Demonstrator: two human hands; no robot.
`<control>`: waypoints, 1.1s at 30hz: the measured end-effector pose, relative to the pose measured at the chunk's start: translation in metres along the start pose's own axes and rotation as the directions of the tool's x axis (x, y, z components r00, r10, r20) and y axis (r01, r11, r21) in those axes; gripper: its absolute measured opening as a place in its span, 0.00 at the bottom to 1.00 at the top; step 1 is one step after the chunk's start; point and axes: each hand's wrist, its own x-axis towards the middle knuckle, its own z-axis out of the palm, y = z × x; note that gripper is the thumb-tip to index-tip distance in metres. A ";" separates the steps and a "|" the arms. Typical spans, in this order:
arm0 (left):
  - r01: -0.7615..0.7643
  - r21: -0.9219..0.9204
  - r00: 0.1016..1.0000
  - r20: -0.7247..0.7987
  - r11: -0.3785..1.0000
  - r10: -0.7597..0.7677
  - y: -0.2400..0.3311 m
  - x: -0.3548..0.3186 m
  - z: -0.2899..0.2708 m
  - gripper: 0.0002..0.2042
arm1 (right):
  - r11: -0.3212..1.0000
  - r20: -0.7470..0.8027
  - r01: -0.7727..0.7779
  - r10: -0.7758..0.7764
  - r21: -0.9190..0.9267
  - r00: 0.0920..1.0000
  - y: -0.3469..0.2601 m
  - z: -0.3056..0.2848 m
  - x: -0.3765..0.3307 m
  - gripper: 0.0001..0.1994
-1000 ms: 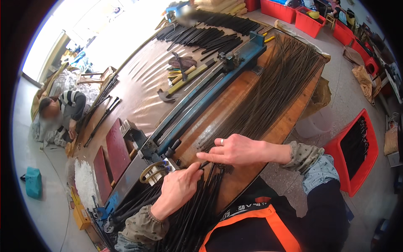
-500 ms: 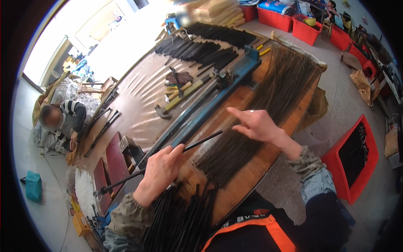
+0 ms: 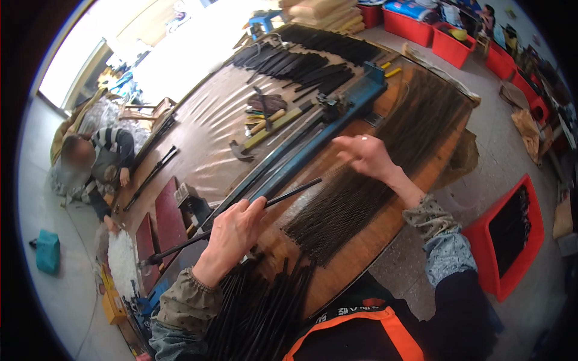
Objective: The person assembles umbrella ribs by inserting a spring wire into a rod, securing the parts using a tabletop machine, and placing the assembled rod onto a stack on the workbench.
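Your left hand (image 3: 232, 231) pinches a thin black rod (image 3: 229, 225) near its middle, above the desk (image 3: 211, 120). The rod's long axis runs diagonally: its far tip points up and right toward the blue rail (image 3: 301, 153), its near end down and left. Your right hand (image 3: 364, 156) hovers with fingers spread, holding nothing, over the bed of black springs (image 3: 349, 204).
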 end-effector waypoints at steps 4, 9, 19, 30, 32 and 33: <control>0.097 0.007 0.982 0.162 0.995 -0.097 -0.009 -0.036 0.011 0.12 | 0.997 0.192 -0.070 0.077 -0.040 0.978 -0.037 0.041 0.006 0.19; 0.085 -0.016 0.985 0.151 0.996 -0.081 -0.006 -0.025 0.026 0.11 | 0.885 0.100 -0.442 0.458 -0.148 0.883 -0.003 0.030 -0.056 0.23; -0.016 0.099 0.995 0.104 0.995 0.006 -0.018 -0.041 0.033 0.19 | 0.853 0.462 -0.394 0.212 0.343 0.861 -0.010 0.016 -0.008 0.26; -0.131 0.064 0.985 0.122 0.989 0.122 0.011 -0.033 0.033 0.21 | 0.159 -0.120 -0.685 0.932 -0.711 0.341 0.225 -0.053 -0.056 0.16; -0.123 0.019 0.978 0.174 0.992 0.118 0.011 -0.035 0.030 0.22 | 0.379 0.100 -0.523 0.869 -0.763 0.484 0.236 -0.040 -0.059 0.21; -0.131 0.003 0.974 0.184 0.991 0.128 0.009 -0.035 0.032 0.24 | 0.376 0.187 -0.469 0.897 -0.799 0.401 0.246 -0.036 -0.057 0.24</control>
